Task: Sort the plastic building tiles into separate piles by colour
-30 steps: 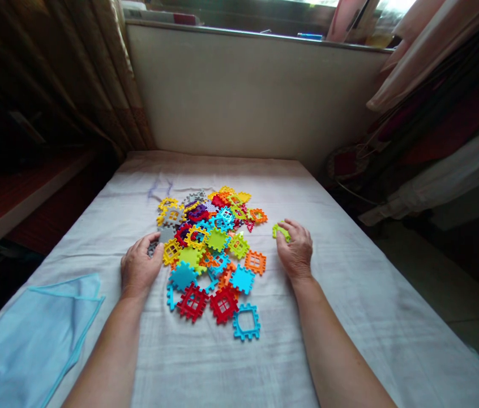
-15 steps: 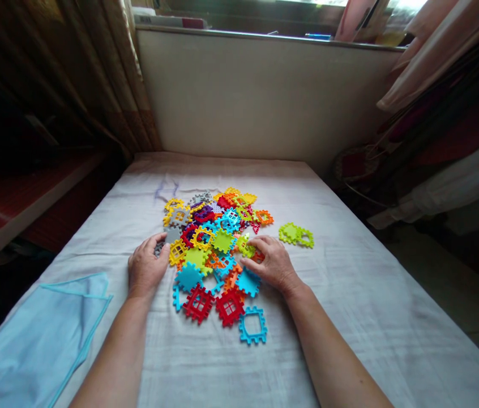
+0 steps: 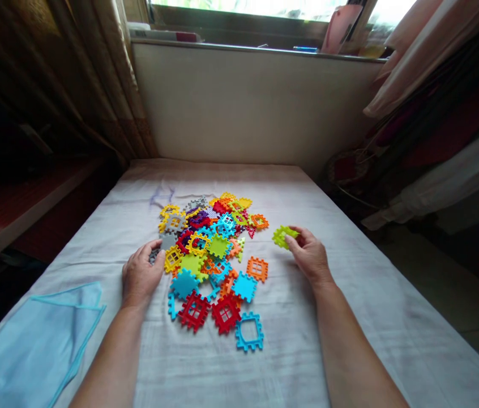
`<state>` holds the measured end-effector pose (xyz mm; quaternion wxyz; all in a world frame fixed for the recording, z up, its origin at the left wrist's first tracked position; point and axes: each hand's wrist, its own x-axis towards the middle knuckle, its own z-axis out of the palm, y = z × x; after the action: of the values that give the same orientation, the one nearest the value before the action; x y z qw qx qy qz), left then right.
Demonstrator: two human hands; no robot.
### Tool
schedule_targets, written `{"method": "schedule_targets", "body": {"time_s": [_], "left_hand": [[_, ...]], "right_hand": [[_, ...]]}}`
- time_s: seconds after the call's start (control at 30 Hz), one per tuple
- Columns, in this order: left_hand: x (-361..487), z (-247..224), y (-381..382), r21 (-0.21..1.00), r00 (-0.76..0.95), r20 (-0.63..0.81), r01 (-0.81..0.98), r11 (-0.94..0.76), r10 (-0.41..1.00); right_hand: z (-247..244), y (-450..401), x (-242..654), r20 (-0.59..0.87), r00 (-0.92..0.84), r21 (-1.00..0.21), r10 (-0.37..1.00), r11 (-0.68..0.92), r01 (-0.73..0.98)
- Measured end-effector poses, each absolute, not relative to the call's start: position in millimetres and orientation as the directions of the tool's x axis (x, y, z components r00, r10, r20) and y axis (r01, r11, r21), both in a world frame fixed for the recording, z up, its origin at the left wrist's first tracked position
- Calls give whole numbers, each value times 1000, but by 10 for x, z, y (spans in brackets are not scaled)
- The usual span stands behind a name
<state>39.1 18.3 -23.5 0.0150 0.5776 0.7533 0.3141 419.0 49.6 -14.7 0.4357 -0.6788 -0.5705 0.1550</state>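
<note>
My right hand (image 3: 309, 255) pinches a lime-green interlocking toy tile (image 3: 284, 236) between thumb and fingers, off the right side of the pile. The other lime-green tiles that lay there are covered by it or cannot be told apart. My left hand (image 3: 141, 269) rests at the pile's left edge, thumb and fingers apart, touching dark grey tiles (image 3: 153, 256). Between the hands lies the heap of notched plastic tiles. Among them are a green square (image 3: 219, 246), an orange window tile (image 3: 257, 269), a blue square (image 3: 244, 287) and a red window tile (image 3: 194, 311).
A blue open-frame tile (image 3: 249, 332) lies at the near end of the heap. Folded light-blue cloth (image 3: 52, 340) covers the left front of the white sheet (image 3: 282, 368). A low wall (image 3: 239, 107) stands behind, with curtains (image 3: 112, 85) on the left and hanging clothes at right.
My right hand has moved right, from the heap to the separate green tiles, with a green tile in it. The orange window tile is uncovered. My left hand stays at the heap's edge.
</note>
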Motion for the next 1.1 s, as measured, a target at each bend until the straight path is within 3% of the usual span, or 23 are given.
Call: {"method": "schedule_targets", "body": {"time_s": [0.13, 0.3, 0.67, 0.77, 0.9, 1.0, 1.1], "left_hand": [[383, -245, 185, 487, -328, 354, 864, 126, 876], [366, -257, 188, 493, -316, 359, 863, 109, 878], [370, -272, 194, 493, -316, 355, 863, 111, 880], [374, -268, 189, 495, -319, 365, 862, 108, 875], [371, -275, 188, 497, -320, 374, 862, 103, 871], [371, -276, 188, 495, -318, 370, 863, 104, 873], [376, -267, 186, 491, -322, 364, 864, 114, 874]], "right_hand": [[-165, 516, 4584, 214, 401, -810, 891, -67, 583], [-243, 514, 4692, 258, 442, -768, 859, -95, 633], [-167, 465, 4668, 412, 422, -454, 807, -220, 863], [-74, 466, 4464, 514, 280, -430, 811, -39, 902], [-63, 439, 3971, 484, -179, -391, 856, 395, 832], [-133, 391, 3677, 343, -353, -392, 870, 475, 788], [-181, 359, 3573, 228, -400, -397, 887, 460, 794]]}}
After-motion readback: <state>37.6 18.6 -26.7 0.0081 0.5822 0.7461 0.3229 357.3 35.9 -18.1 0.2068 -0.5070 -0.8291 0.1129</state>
